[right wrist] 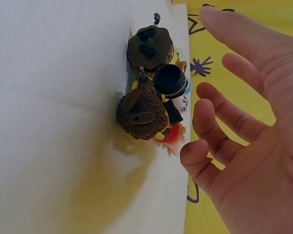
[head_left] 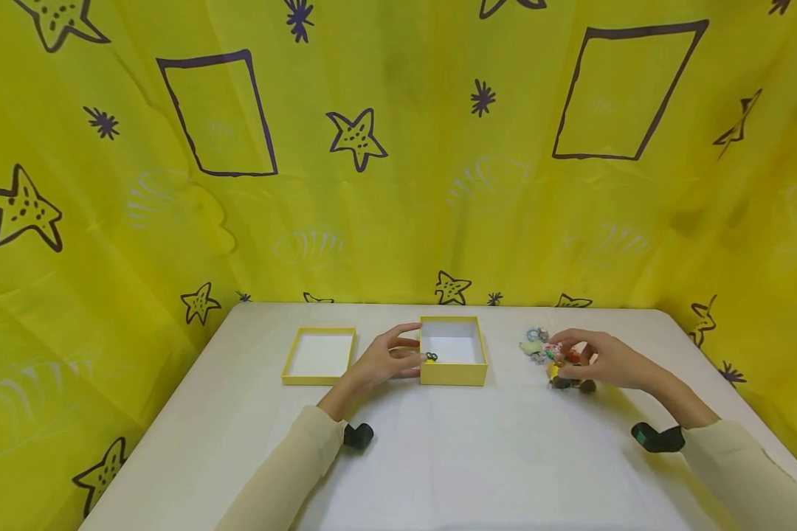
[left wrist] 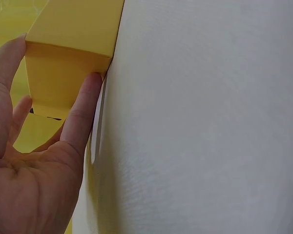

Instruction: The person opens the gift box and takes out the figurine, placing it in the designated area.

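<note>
My left hand (head_left: 387, 360) is at the left wall of an open yellow box (head_left: 453, 375) with a white inside. In the left wrist view, its fairly straight fingers touch the box's yellow side (left wrist: 68, 73). Inside, at the box's left, a small dark and yellow item (head_left: 432, 358) shows; its kind is too small to tell. My right hand (head_left: 607, 359) hovers at a cluster of small toy figurines (head_left: 538, 348). Its fingers are loosely bent and hold nothing in the right wrist view. Closest to them lie figurines with dark brown bases (right wrist: 141, 117) and a small black cup-shaped part (right wrist: 170, 81).
A shallow yellow lid (head_left: 319, 358), white inside, lies left of the box. Everything stands on a white-covered table (head_left: 452, 457). Behind and beside the table hangs a yellow curtain (head_left: 398, 221) with starfish drawings.
</note>
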Demonstrator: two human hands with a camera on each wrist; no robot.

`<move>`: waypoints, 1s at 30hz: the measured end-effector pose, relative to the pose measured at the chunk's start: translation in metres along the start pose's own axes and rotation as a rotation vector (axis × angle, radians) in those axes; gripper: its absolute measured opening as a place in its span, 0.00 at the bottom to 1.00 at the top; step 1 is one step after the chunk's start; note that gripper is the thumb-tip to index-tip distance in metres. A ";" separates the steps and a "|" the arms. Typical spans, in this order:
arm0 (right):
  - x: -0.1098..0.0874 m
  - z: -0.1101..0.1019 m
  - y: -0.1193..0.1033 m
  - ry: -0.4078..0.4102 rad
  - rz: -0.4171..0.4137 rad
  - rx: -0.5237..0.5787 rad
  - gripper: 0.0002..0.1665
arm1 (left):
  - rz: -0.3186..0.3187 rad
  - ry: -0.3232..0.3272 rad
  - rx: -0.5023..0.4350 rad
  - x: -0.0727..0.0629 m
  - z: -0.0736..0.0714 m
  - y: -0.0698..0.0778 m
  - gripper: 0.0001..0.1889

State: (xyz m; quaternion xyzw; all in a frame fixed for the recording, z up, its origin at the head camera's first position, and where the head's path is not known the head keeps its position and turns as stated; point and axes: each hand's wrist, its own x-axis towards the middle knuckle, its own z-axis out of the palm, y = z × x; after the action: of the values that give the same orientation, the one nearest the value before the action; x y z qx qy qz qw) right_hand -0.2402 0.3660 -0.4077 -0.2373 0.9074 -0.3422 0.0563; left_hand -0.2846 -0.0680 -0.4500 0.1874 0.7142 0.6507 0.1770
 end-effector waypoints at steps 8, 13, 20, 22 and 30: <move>0.003 -0.002 0.000 0.011 -0.002 0.020 0.32 | -0.007 -0.007 -0.010 0.000 0.000 0.001 0.37; 0.006 -0.005 -0.005 0.012 -0.024 0.020 0.32 | 0.000 -0.006 0.006 0.002 0.000 0.001 0.37; 0.012 -0.010 -0.016 0.012 -0.030 -0.024 0.33 | 0.000 -0.004 0.007 0.002 0.000 0.001 0.36; 0.013 -0.012 -0.019 0.010 -0.023 -0.030 0.33 | 0.004 -0.003 0.016 0.002 0.000 0.001 0.36; 0.020 -0.013 -0.033 -0.020 -0.010 -0.025 0.33 | 0.000 -0.005 0.014 0.001 0.000 0.000 0.38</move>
State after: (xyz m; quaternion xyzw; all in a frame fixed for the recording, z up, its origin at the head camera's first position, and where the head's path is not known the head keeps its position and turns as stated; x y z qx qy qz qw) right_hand -0.2480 0.3430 -0.3755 -0.2458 0.9098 -0.3287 0.0610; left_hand -0.2855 -0.0680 -0.4502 0.1902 0.7184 0.6451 0.1775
